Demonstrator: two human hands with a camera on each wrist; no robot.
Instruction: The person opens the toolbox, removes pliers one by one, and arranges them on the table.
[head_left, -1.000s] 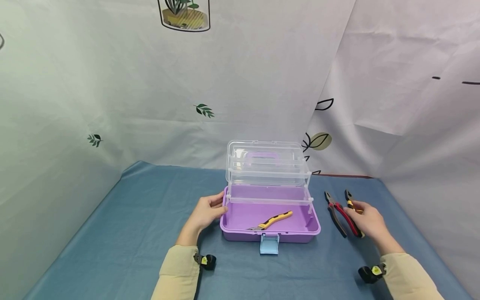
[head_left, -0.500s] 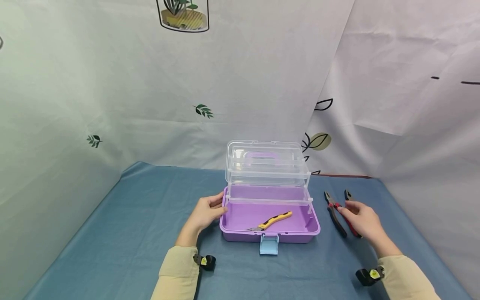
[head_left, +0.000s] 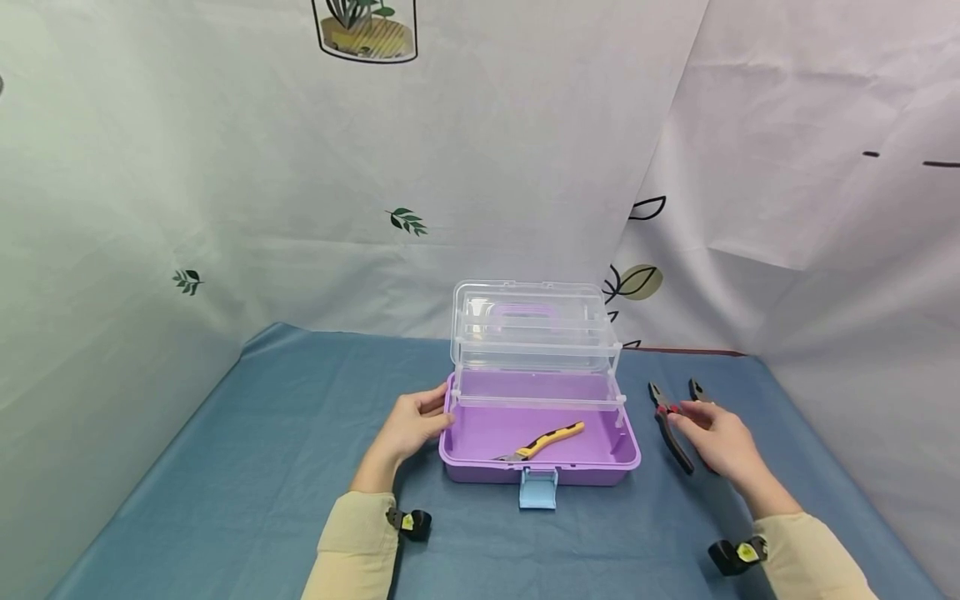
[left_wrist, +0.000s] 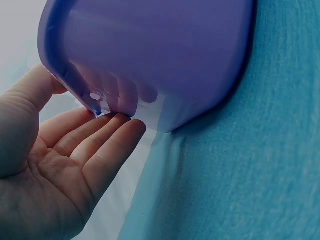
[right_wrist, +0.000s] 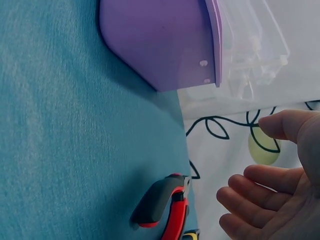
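An open purple toolbox [head_left: 480,473] has a clear lid and clear trays raised at its back. My left hand [head_left: 411,425] grips its left end, thumb over the rim and fingertips against the outer wall [left_wrist: 150,45]. Yellow-and-black pliers [head_left: 553,437] lie inside the box. To the right, my right hand [head_left: 722,439] hovers above red-and-black pliers [head_left: 672,443], its fingers [right_wrist: 255,195] loosely spread with nothing held. Just beyond that hand shows the dark head of another pair of pliers [head_left: 697,389]; its handles are mostly hidden.
A blue cloth [head_left: 225,475] covers the table. White patterned curtains [head_left: 300,167] hang close behind and at both sides. The toolbox's blue latch [head_left: 538,489] hangs down at the front.
My right hand has moved a little left, from the yellow-and-black pliers to over the red-and-black pliers, covering most of their red handle. The left hand and toolbox stay put.
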